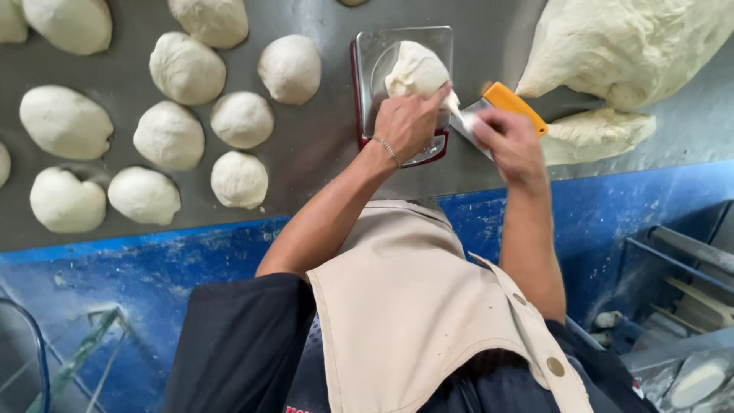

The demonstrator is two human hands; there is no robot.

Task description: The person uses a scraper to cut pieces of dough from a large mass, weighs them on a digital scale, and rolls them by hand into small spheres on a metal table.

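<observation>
The left hand (409, 122) lay on a dough piece (417, 70) sitting on the scale (367, 92), fingers pressing it. The right hand (508, 141) gripped a yellow-handled scraper (514, 103) just beside it. Dough balls (241, 119) lay left of the hands; a big dough mass (627, 46) spread right, beyond the scraper.

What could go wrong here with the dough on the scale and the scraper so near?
1. The dough piece may stick to the left hand and pull off the scale.
2. The scraper in the right hand is close to the left fingers; a slip might nick them.
3. The left hand resting on the scale could distort the reading.
</observation>
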